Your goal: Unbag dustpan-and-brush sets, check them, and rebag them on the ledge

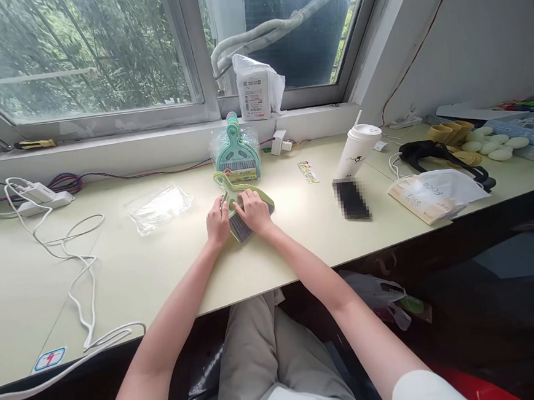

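pale green desk (116,279) under the window holds all your work. your left hand (217,221) and right hand (253,211) lie side by side, fingers curled down on a green mini dustpan and brush set (242,207), pressing it flat to the desk right in front of you; its grey bristles show between your hands. this one set looks out of its wrapper, judging by the empty clear bag (160,207) lying to the left. just behind, a bundle of teal dustpan sets (236,150) stands wrapped, seemingly not yet handled. farther right sit a lidded paper cup (356,150) and a white pouch (433,194).
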`<state>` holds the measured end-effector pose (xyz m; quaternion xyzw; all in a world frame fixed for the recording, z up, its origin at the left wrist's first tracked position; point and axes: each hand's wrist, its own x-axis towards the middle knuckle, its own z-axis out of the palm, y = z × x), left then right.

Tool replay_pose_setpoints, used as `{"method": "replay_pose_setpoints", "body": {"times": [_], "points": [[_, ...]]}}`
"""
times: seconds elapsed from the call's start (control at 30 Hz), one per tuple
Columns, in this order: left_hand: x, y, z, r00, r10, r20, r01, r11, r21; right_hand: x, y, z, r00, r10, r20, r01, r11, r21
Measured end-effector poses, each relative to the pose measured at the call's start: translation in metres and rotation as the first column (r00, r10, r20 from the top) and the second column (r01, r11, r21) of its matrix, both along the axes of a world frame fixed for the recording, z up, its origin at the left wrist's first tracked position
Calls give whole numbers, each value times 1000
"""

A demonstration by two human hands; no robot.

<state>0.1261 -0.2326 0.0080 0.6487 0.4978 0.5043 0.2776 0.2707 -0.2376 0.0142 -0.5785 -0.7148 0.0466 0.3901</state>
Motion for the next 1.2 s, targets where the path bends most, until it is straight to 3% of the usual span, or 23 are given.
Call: {"method": "replay_pose_setpoints", "body": {"times": [0.1,0.2,0.3,0.37,0.47,0.53,0.6,0.77,1.0,1.2], "points": [[6,-10,12,999,-41,-10,41,999,23,4,3,2,1000,-16,-18,16,1000,23],[5,-4,19,997,-75,-27,75,997,34,15,6,8,994,11,-109,-4,998,63],[-15,15,18,996,52,-75,-53,998,-13,23,4,20,963,49,-264,-27,996,86],[-39,31,14,953,183,-241,-211,973,-97,30,2,29,950,22,-312,7,996,92],[-81,49,9,828,187,-528,-335,921,-198,48,2,33,984,-149,-102,155,986,56],[-101,52,9,773,135,-619,-340,913,-224,63,5,29,953,-273,130,278,960,-22],[-108,49,11,747,148,-649,-358,911,-204,75,9,20,902,-318,293,361,927,-104],[-98,40,15,692,262,-673,-440,892,-105,82,13,8,841,-352,411,443,884,-149],[-91,36,14,630,54,-774,-315,930,-192,79,8,13,805,-352,477,520,807,-281],[-46,17,15,625,-37,-780,-226,948,-226,97,9,16,825,-315,469,508,776,-373]]}}
